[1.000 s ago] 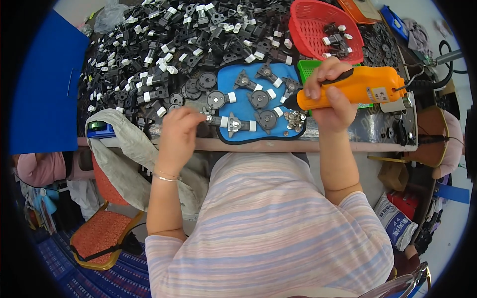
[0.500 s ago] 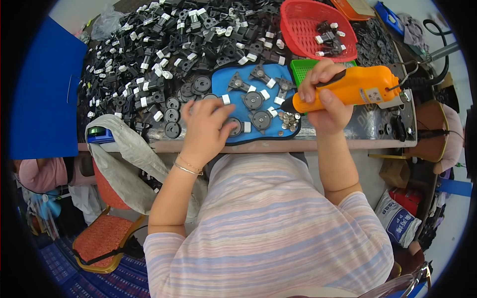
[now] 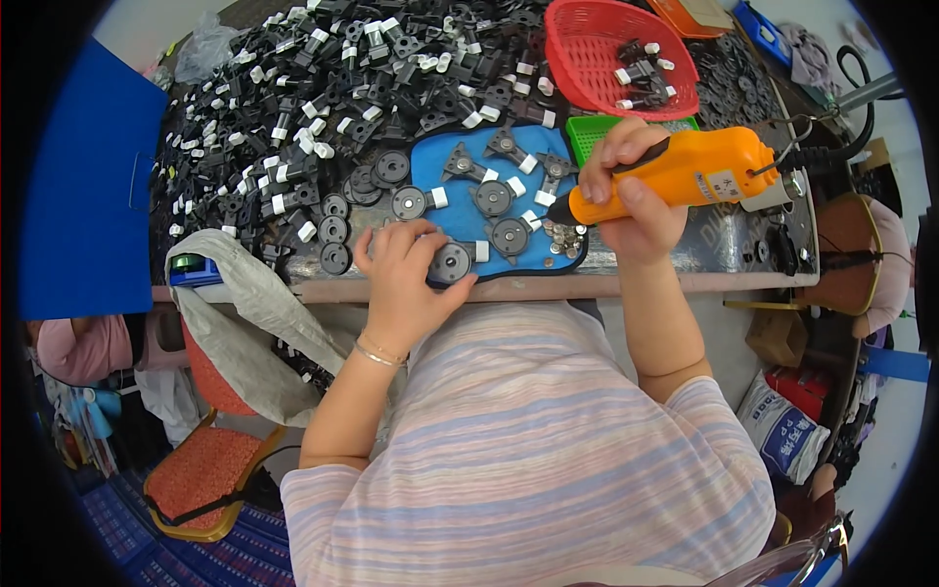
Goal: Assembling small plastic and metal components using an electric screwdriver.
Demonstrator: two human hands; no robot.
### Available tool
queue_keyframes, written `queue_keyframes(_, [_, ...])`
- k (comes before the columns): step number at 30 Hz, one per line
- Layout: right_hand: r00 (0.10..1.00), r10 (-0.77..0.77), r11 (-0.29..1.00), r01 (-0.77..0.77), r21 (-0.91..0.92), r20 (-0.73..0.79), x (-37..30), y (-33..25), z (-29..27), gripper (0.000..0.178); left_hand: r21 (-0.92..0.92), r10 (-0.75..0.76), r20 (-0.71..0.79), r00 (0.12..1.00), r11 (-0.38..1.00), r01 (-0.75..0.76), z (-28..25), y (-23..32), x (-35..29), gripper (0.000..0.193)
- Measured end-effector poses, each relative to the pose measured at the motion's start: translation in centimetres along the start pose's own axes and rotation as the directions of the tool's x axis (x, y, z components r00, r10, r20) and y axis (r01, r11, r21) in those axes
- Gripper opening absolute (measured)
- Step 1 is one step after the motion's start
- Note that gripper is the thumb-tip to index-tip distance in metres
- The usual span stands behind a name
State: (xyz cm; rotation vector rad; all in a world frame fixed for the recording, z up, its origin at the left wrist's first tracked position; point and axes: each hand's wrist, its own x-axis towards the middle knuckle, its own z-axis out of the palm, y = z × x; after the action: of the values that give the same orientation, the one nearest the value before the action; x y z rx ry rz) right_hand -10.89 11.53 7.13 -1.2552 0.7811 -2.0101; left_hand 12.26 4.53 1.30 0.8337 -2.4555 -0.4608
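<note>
My right hand [image 3: 636, 196] is wrapped round an orange electric screwdriver [image 3: 699, 174], its dark nose pointing left over a blue mat [image 3: 450, 161]. By the mat's near left corner, my left hand [image 3: 403, 279] has its fingers and thumb around a black wheel assembly [image 3: 452, 262] with a white tip. Another wheel assembly [image 3: 410, 203] lies just beyond those fingers. More such assemblies are spread over the mat, two with round discs near the screwdriver's tip. Beside them sits a small heap of metal caps [image 3: 562, 240]. Loose black discs [image 3: 334, 229] lie left of the mat.
A big pile of black parts with white tips [image 3: 362, 68] covers the table's far left. Behind the mat stand a red basket [image 3: 577, 59] and a green tray [image 3: 587, 137]. A grey cloth [image 3: 245, 284] hangs over the front edge. The screwdriver's cable [image 3: 822, 157] runs right.
My left hand has come down and closed around the near wheel assembly. The assembly beyond it is now uncovered. My right hand still grips the screwdriver, barely shifted.
</note>
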Motion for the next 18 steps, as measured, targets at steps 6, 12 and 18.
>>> queue_keyframes(6, [1.0,0.016,1.0,-0.016,-0.006,-0.02,-0.2,0.1,0.2,0.026,-0.016,0.046,0.116,0.992,0.999,-0.044,-0.7,-0.1,-2.1,0.043])
queue_keyframes(12, [1.0,0.017,1.0,-0.017,0.005,0.003,-0.1,0.4,0.3,0.026,-0.029,0.067,0.134,0.989,0.998,-0.063,-0.8,0.1,-1.9,0.041])
queue_keyframes(18, [1.0,0.019,1.0,-0.019,0.009,-0.013,-0.2,0.3,0.3,0.026,-0.041,0.084,0.175,0.981,0.996,-0.078,-0.8,0.1,-1.9,0.041])
